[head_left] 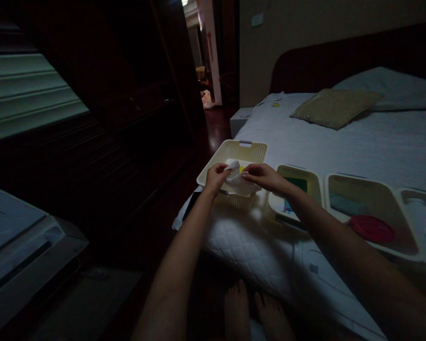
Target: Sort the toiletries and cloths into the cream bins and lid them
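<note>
In the head view, my left hand [216, 178] and my right hand [263, 175] both pinch the upper edge of a thin, white, see-through plastic bag [240, 183]. Their fingertips are a short distance apart, with the bag spread between them. Below and behind it stands a cream perforated basket [259, 150] at the bed's corner. Something small and yellow [242, 168] shows just past the bag, and I cannot make out what it is. The bag hides the basket's near side in part.
To the right on the bed [344, 151] stand a bin with green and blue items [298, 183], a bin [372, 182] with a red round pouch [372, 228], and a third bin [408, 192] holding a white bottle. A white box-like appliance [28, 255] is at left.
</note>
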Tool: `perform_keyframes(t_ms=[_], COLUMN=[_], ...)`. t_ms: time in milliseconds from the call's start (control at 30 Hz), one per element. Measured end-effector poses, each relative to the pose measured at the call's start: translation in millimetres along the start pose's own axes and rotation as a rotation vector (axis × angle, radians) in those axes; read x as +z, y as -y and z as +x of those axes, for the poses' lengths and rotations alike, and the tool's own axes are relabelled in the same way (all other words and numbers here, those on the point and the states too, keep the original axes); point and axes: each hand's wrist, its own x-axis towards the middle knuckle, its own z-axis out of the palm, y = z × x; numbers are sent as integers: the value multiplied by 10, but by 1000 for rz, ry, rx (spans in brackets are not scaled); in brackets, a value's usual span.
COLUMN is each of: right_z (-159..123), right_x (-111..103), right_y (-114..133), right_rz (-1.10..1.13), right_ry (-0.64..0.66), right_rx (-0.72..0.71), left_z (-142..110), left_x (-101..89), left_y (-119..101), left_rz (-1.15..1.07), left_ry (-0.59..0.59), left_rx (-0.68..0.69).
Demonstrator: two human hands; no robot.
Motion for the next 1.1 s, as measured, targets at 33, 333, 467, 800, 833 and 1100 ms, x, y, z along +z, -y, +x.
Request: perform_keyframes(t_ms=[33,333,467,800,833,1100], right_z=[-4,-44,-5,58,55,44], right_x=[2,22,17,19,24,30], right_y=[19,213,168,-3,0,5], right_rz=[4,124,17,14,26,7], right_ry=[9,156,-36,-206,-216,-200], right_rx=[5,22,-18,-7,5,38], left_z=[-10,-55,-93,-98,-97,-114], left_x=[-2,-5,-3,-1,0,51], left_y=[-1,-31,-95,-104,-106,-132], left_rz=[-10,-83,-132,-139,-145,-157], left_ry=[15,111,164,254,265,295], left_rx=[-10,-46,-64,-105,-109,-115])
